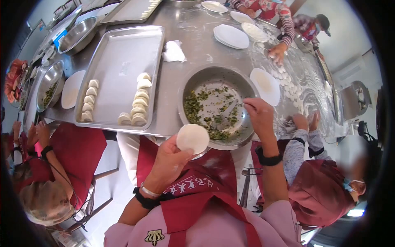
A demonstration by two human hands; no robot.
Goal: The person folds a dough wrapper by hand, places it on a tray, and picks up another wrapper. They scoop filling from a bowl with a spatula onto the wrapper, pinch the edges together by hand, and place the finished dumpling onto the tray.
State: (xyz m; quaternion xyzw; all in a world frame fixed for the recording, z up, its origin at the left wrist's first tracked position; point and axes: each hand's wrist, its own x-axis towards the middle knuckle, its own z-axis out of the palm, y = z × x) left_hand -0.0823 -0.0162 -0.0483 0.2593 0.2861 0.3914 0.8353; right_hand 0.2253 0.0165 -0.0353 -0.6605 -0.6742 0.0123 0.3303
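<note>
Bowl [187,88] of greens sits beside tray [119,61] of dumplings [139,103].

Steel table [193,31], dumpling tray [119,61], filling bowl [187,88], white plates [231,36], dough rounds [288,88]

Communal dumpling-making kitchen, shown by long floured stainless-steel table [193,33], rectangular metal tray [123,57] of folded white dumplings [138,107], red-aproned workers seated around.
</note>
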